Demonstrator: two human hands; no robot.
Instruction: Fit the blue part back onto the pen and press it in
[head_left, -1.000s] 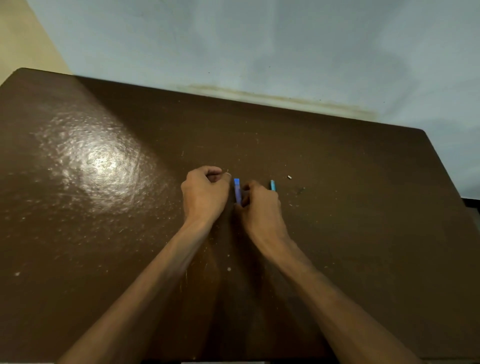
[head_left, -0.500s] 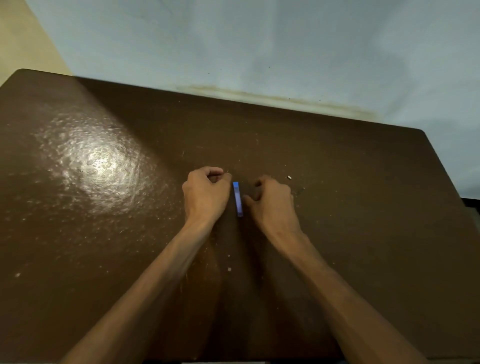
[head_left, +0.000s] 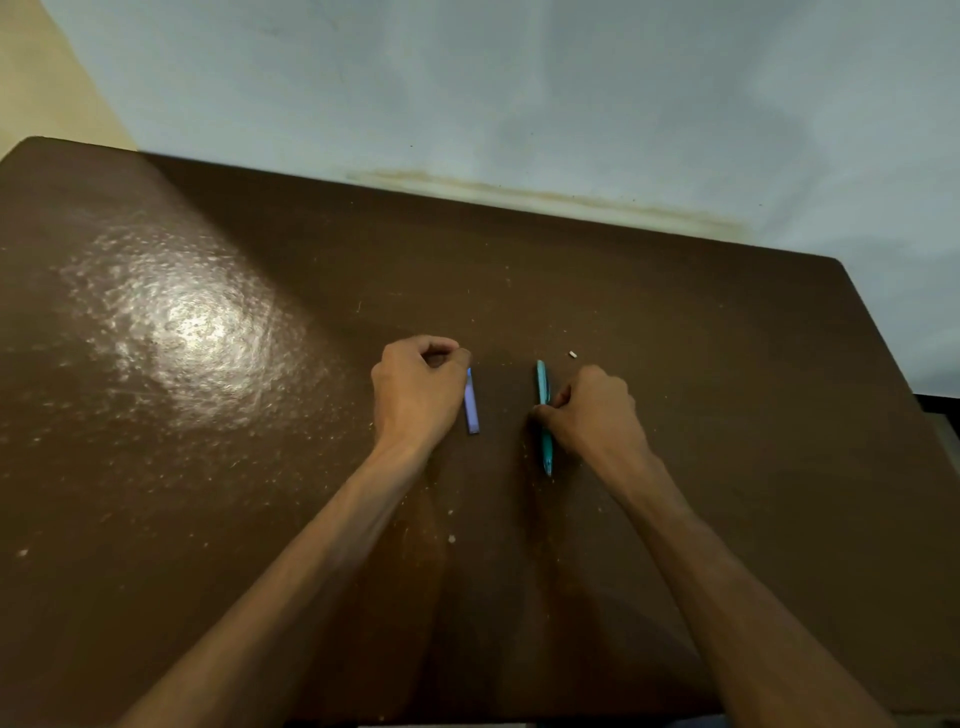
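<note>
Both hands rest on a dark brown table (head_left: 727, 415) that stands against a pale wall (head_left: 519, 93). The left hand (head_left: 415, 389) lies as a loose fist with its fingers curled under; whether they hold anything cannot be told from this angle. A short purple pen cap (head_left: 471, 402) lies flat on the table just beside that hand, along its thumb side, pointing away from the person. The right hand (head_left: 592, 410) has its fingers curled down on a teal pen (head_left: 543, 415), pinching it near the middle. The pen lies roughly parallel to the cap, with one end reaching past the fingers toward the wall and the other toward the person. Cap and pen lie apart, with bare table between them. A tiny white scrap (head_left: 573, 354) lies near the far end of the pen. A bright patch of glare (head_left: 192, 327) shines on the left part of the table.
</note>
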